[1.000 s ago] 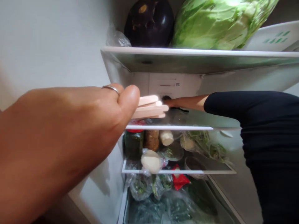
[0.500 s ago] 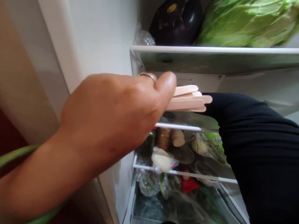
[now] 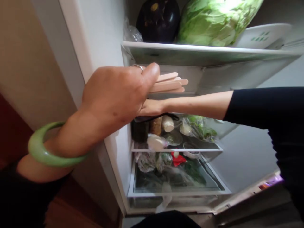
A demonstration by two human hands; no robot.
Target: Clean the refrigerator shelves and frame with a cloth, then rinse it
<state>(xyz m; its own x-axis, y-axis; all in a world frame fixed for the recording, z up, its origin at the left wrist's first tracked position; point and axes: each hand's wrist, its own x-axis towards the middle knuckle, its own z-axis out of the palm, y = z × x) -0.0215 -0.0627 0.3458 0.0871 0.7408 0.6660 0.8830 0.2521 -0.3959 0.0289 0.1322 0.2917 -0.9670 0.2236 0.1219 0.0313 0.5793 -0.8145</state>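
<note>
My left hand (image 3: pixel 116 91) is closed around a bunch of flat wooden craft sticks (image 3: pixel 168 85). Their rounded ends point right, out past my thumb. A ring is on that hand, and a green bangle (image 3: pixel 57 160) circles the wrist. My right hand (image 3: pixel 152 107) reaches in from the right and lies partly behind the left one, over a middle refrigerator shelf. Its fingers are hidden. Just below it shows a dark object with a thin black strap (image 3: pixel 172 116); I cannot make out what it is or whether the hand grips it.
On the top shelf (image 3: pixel 201 47) sit a dark eggplant (image 3: pixel 158 22), a cabbage (image 3: pixel 216 25) and a white container (image 3: pixel 263 36). Lower down are wrapped vegetables (image 3: pixel 199 126), a red packet (image 3: pixel 178 159) and a drawer cover (image 3: pixel 178 191). The fridge's side wall (image 3: pixel 102 38) stands at left.
The view has shifted back, so more of the fridge shows. My right hand and forearm, hidden before, have come into sight. The left hand still holds the sticks and appears further left.
</note>
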